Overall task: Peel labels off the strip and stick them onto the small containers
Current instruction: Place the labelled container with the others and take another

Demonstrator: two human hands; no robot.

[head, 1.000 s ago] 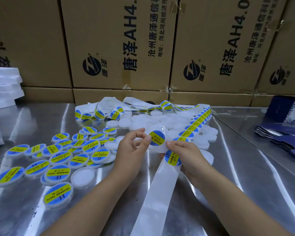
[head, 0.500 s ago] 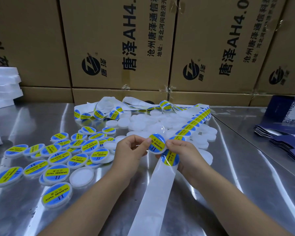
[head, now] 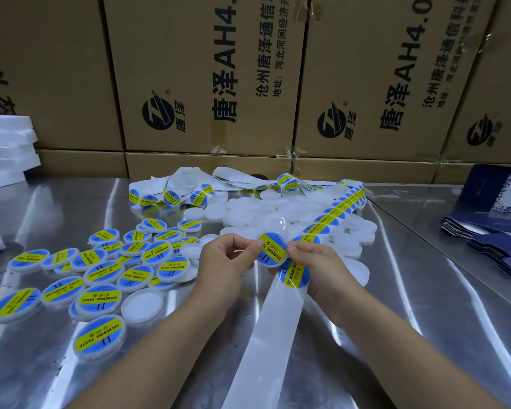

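Blue-and-yellow finished containers (head: 101, 273) crowd the steel table (head: 425, 290) at your left, with one bare container (head: 142, 304) among them, near your forearm. As I judge it, the risk starts there. Set the next one down carelessly and you scatter that pile, or bury the bare one unlabelled.

In the middle is the held container (head: 269, 264), with a label (head: 273, 247) across its face. I cannot tell whether the label is pressed fully down. If you rub it flat while it sits off-centre, it will crease or overhang the rim.

To the right, the strip (head: 266, 335) runs slack under your wrist. Its next label (head: 295, 274) lies just below the held container, close enough to lift early and catch on your fingers.

Your left hand (head: 227, 261) has its fingers curled, with thumb and forefinger pinching the held container's left edge. Your right hand (head: 322, 267) rests its thumb at the label's right edge, and its other fingers curl beneath, gripping the strip. The unlabelled stock (head: 278, 214) lies just beyond both hands.
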